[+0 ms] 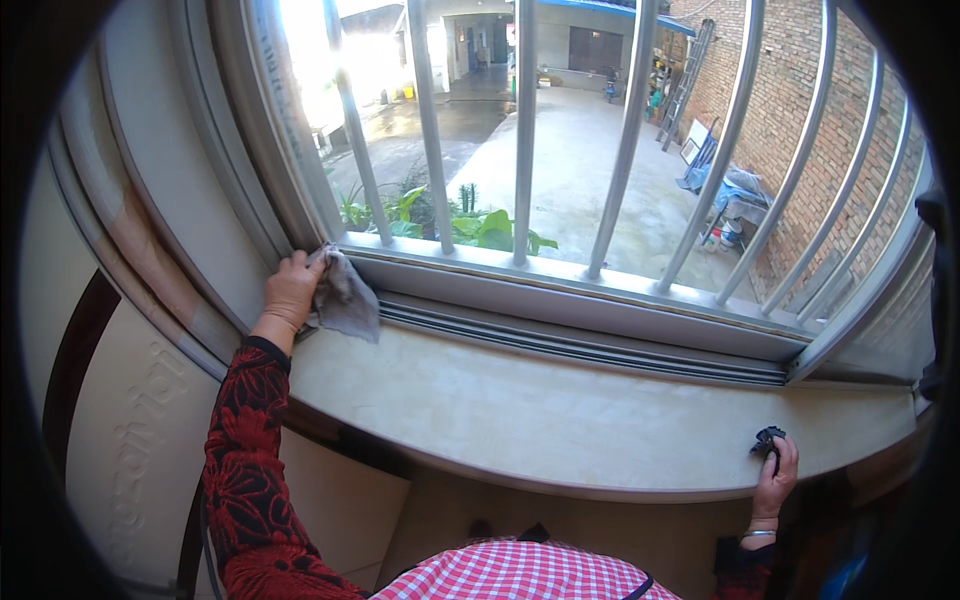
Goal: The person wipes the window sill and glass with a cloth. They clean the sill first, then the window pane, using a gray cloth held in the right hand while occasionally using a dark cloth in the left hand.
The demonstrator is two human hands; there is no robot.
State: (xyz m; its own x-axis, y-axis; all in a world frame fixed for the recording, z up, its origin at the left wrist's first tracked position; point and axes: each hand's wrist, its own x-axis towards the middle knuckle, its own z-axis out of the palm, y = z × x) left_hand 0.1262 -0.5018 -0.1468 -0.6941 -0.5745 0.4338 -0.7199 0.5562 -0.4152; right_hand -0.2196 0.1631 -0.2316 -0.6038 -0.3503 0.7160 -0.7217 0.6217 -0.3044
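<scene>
My left hand (291, 289) presses a crumpled grey cloth (346, 300) into the left corner of the window frame, where the sill meets the sliding track (570, 345). Part of the cloth hangs over the pale stone-like windowsill (525, 420). Near the sill's right front edge, my right hand (776, 476) holds a small black object (768, 441) between thumb and fingers; it has a toothed edge and looks like a hair claw clip. A silvery bracelet is on the right wrist.
Metal security bars (525, 135) stand beyond the track, with green plants (487, 229) and a yard outside. At left are the window's side frame and a pale panel with raised lettering (142, 450). The sill's curved front edge runs before my checked apron (517, 574).
</scene>
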